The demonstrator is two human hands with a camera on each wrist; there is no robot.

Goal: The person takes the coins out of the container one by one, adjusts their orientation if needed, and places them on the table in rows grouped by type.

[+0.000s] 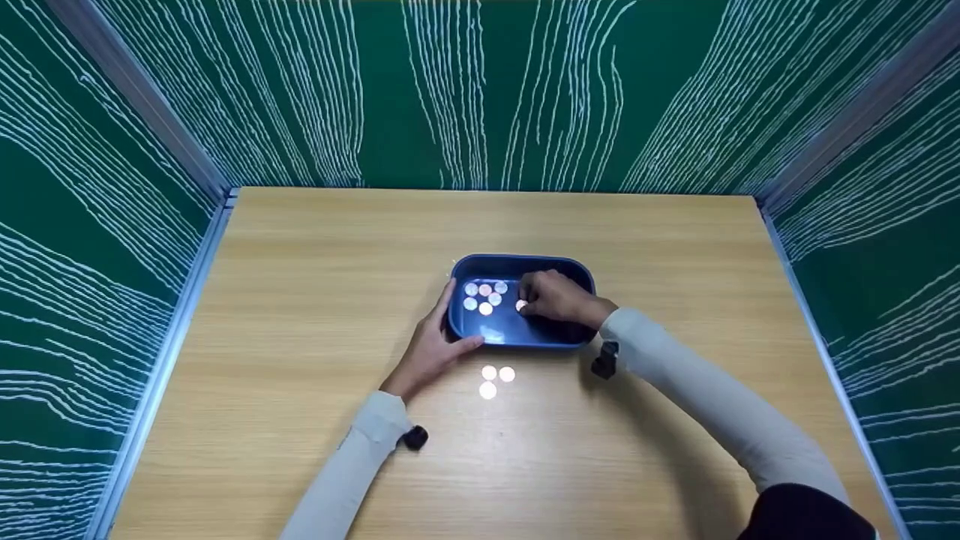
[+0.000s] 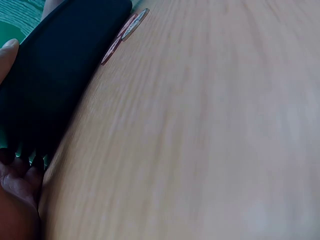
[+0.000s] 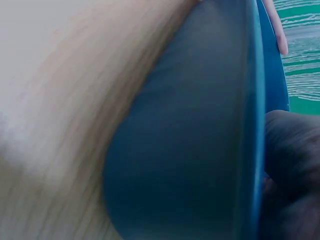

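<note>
A dark blue rectangular tray (image 1: 517, 341) with rounded corners sits on the table. My left hand (image 1: 431, 352) grips its left end, the thumb at the near rim and the fingers along the left side. Inside the tray, my right hand (image 1: 559, 296) pinches a small round disc (image 1: 521, 305) close to the tray's floor. Several similar flat discs (image 1: 485, 290) lie in the tray's left half. Three more discs (image 1: 488, 390) rest on the table in front of the tray; in the left wrist view these discs (image 2: 135, 25) show reddish edges. The tray wall hides my right fingertips in the right wrist view.
The light wooden table (image 1: 337, 247) extends around the tray. Green walls with white wavy lines (image 1: 450, 97) enclose it at the back and sides, with metal rails (image 1: 161, 375) along the side edges.
</note>
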